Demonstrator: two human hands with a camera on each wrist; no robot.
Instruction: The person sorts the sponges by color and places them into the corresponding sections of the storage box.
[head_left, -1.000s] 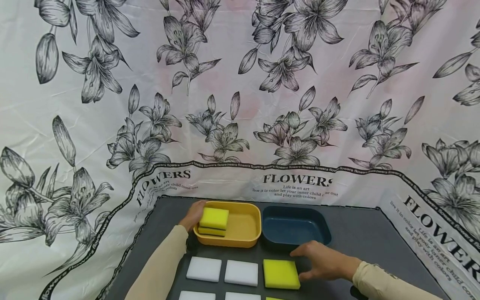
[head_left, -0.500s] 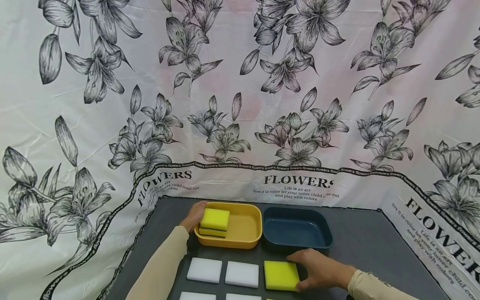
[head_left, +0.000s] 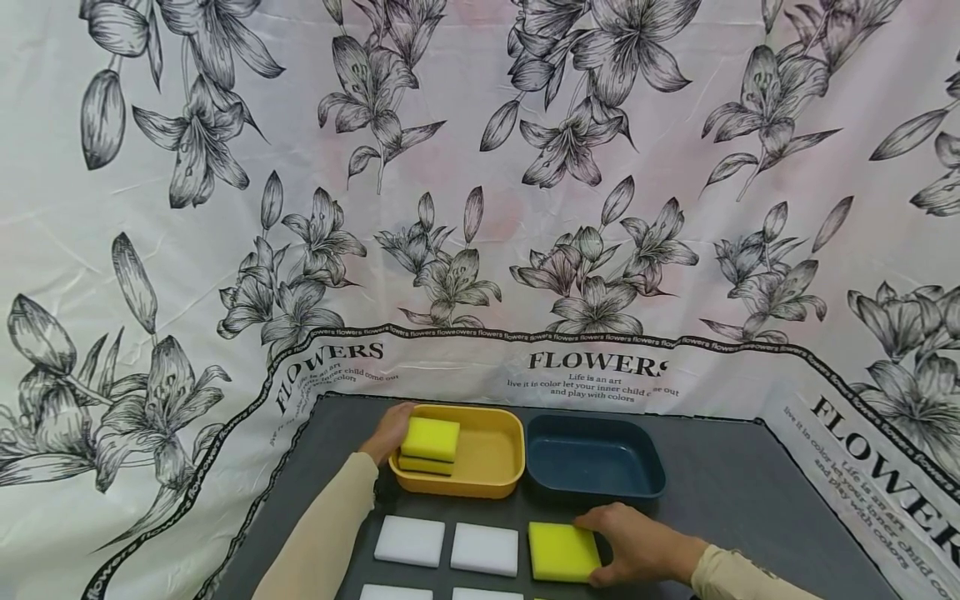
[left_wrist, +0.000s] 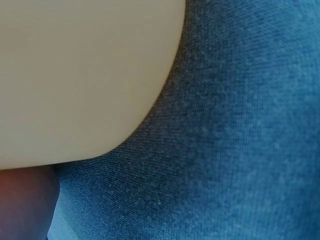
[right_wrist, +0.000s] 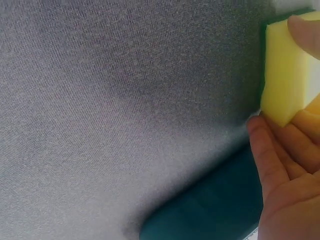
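A yellow sponge with a dark green scouring layer underneath lies at the right end of a row on the grey table. My right hand pinches it from the right, thumb at the near corner and fingers at the far edge. In the right wrist view the same sponge sits between thumb and fingertips of the right hand. My left hand holds the left rim of a yellow tub; its thumb is hidden. Two stacked yellow sponges lie in that tub, at its left end.
A dark blue tub stands right beside the yellow one. Two white sponge blocks lie left of the pinched sponge, and tops of several more blocks show at the bottom edge. A flower-print cloth hangs behind the table.
My right hand has come a little left and down, and its thumb and fingers have closed in on the yellow sponge. The left hand has stayed at the yellow tub's rim.
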